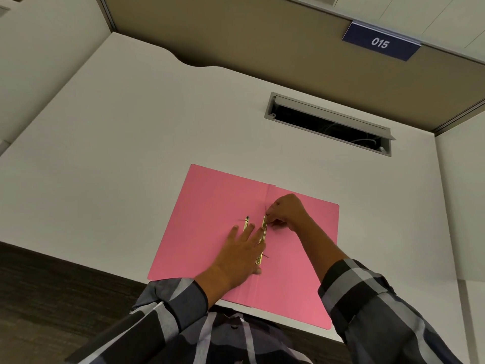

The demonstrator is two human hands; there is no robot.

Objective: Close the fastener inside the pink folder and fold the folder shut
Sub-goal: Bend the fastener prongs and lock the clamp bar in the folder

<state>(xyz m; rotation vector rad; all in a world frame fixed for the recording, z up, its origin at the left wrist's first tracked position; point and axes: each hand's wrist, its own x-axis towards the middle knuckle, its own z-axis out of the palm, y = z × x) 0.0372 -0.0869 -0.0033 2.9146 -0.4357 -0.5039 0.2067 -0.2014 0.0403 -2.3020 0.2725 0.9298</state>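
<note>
Head view shows the pink folder (pixel 210 219) lying open flat on the white desk (pixel 131 140), so neither step looks finished. Near the crease, the right hand (pixel 287 211) pinches the far end of the brass fastener (pixel 263 232), while the left hand (pixel 241 254) presses flat with fingers spread, gripping nothing; a loose brass strip (pixel 246 223) lies just beside it

Open pink folder (pixel 210 206) flat; gold fastener (pixel 263 232) along crease

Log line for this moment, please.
folder: pink folder open flat on desk | fastener not yet closed | left hand flat, pressing | right hand pinching fastener's far end
</note>
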